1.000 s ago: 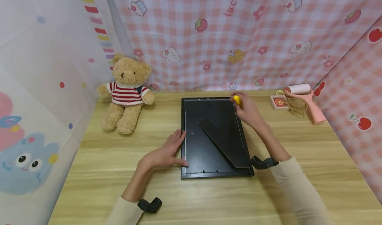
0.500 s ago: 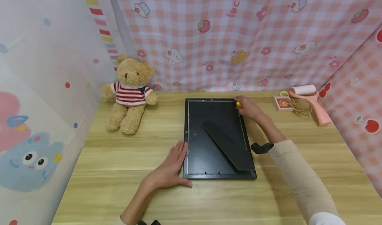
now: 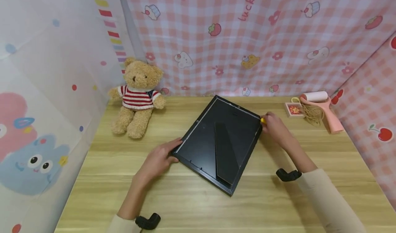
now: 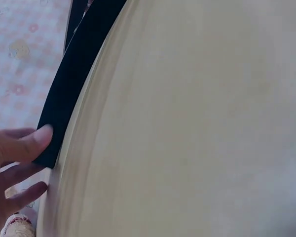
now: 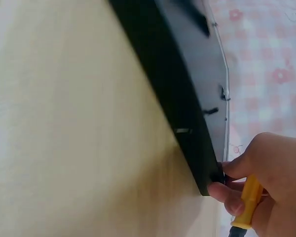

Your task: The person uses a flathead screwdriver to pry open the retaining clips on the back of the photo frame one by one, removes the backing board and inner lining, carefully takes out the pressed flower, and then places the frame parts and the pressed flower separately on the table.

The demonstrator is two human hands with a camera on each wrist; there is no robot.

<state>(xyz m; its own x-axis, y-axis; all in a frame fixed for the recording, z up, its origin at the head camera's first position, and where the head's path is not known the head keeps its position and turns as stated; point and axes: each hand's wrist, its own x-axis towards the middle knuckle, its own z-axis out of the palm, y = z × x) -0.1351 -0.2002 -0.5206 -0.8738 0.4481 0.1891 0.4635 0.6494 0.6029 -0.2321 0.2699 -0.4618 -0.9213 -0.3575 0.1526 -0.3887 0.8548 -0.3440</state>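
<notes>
A black picture frame (image 3: 198,136) lies back side up on the table, turned at an angle, with its easel leg (image 3: 225,154) slanting across the backing. My left hand (image 3: 159,157) grips the frame's left corner, thumb on one side and fingers on the other, as the left wrist view also shows. At the opposite corner my right hand (image 3: 276,130) pinches the frame's edge between thumb and fingers. That same hand keeps a yellow-handled tool (image 5: 249,200) tucked in its fingers; the tool's far end is dark and partly cut off. Small metal tabs (image 5: 210,111) stand out along the backing's edge.
A teddy bear (image 3: 139,99) in a striped sweater sits at the back left of the wooden table (image 3: 185,209). At the back right are a small box (image 3: 294,110), a coil of twine (image 3: 313,114) and a pink lint roller (image 3: 331,116). Patterned curtains (image 3: 198,75) close off the back.
The frame has turned clockwise from nearly straight to slanted. My left hand has gone from its left edge to a corner, and my right hand has moved right and nearer with the top corner.
</notes>
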